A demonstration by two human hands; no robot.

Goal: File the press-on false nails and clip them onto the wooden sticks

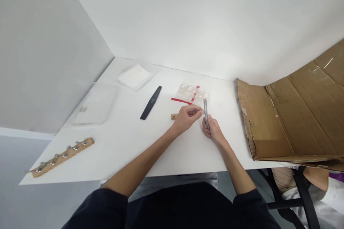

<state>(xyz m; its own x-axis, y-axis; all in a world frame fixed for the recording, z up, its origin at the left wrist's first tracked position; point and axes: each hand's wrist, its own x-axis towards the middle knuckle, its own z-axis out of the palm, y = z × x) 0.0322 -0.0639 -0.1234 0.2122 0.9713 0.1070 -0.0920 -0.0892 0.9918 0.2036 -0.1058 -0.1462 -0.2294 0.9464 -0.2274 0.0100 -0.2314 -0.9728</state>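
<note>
My right hand (213,128) is closed around the lower part of a slim grey bar (205,107), which stands nearly upright with a lighter line along its length. Close to the bar's left side, my left hand (187,117) has thumb and forefinger pinched together; whatever is between them is too small to make out. Just left of that hand lies a small wooden piece (173,116) with a metal stud, partly hidden. Behind both hands is a clear plastic sheet (185,92) of rounded shapes with red strips on and beside it.
A black nail file (151,103) lies left of centre on the white table (129,143). Farther left are a clear packet with a white gridded sheet (135,75), a clear plastic bag (94,105) and a wooden strip (63,156) with several metal studs. An opened cardboard box (276,125) borders the right; beyond sits another person (317,179).
</note>
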